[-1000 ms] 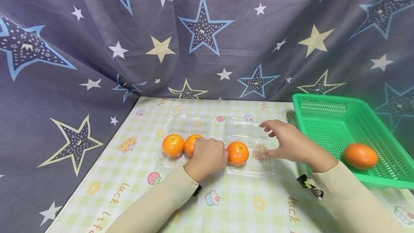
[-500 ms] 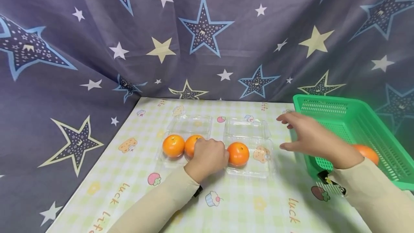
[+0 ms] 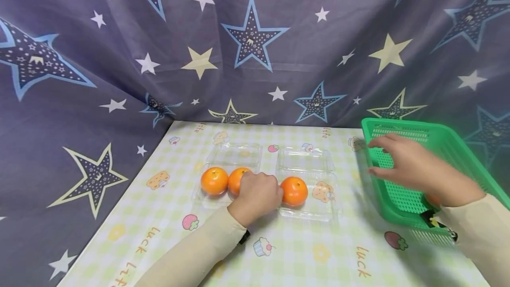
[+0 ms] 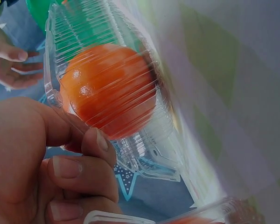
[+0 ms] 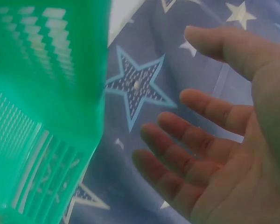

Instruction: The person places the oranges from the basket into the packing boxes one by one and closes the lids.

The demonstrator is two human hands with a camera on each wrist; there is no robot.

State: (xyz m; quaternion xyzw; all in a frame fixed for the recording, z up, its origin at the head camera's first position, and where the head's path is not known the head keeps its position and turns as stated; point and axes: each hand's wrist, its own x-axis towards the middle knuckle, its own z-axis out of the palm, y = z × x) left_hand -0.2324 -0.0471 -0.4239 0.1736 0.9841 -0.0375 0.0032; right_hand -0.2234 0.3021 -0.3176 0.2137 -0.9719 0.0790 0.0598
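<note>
My left hand (image 3: 259, 196) pinches the near-left edge of the right clear plastic clamshell box (image 3: 320, 209), as the left wrist view shows between thumb and curled index finger. One orange (image 3: 294, 191) sits in this box's left half; the orange (image 4: 109, 91) shows through its ribbed wall. To the left, another clear clamshell box (image 3: 235, 154) lies with its lid open, holding two oranges (image 3: 214, 181), one partly behind my left hand. My right hand (image 3: 414, 163), holding nothing, hovers over the green basket (image 3: 438, 129) with fingers spread. An orange (image 3: 432, 199) in the basket is mostly hidden by my right wrist.
A checked tablecloth (image 3: 318, 251) with printed cakes and strawberries covers the table. Behind it hangs a dark curtain (image 3: 255, 92) with stars. The basket's raised rim (image 5: 95, 116) stands beside my right hand in the right wrist view.
My right hand has moved right, from beside the right box to over the green basket, and now covers most of the orange there. My left hand has stayed in place on the box edge.
</note>
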